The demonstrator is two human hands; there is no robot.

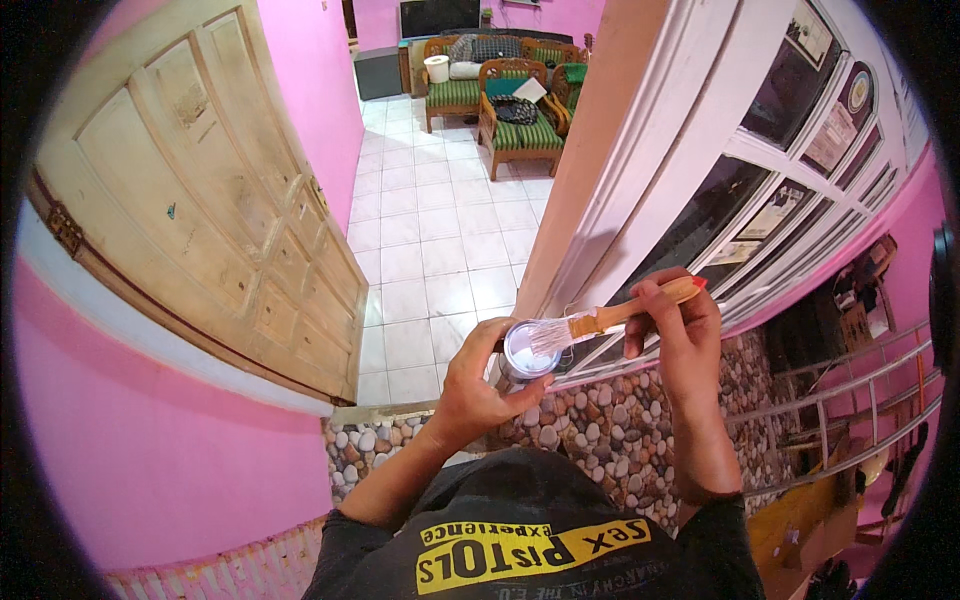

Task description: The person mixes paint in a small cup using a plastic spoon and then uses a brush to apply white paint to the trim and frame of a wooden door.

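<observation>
My left hand is wrapped round a small open paint can with pale paint inside, held in front of my body. In my right hand is a paintbrush, gripped by its wooden handle. Its bristles, whitened with paint, lie over the can's mouth and reach toward the paint; whether the tips dip in is hard to tell. Just beyond the hands stands a door frame, partly white and partly brownish, beside a white-framed window with dark panes.
A worn wooden door stands open at the left against pink walls. White floor tiles lead to wooden chairs with green striped cushions. Pebble-patterned flooring lies below me. A metal ladder is at the right.
</observation>
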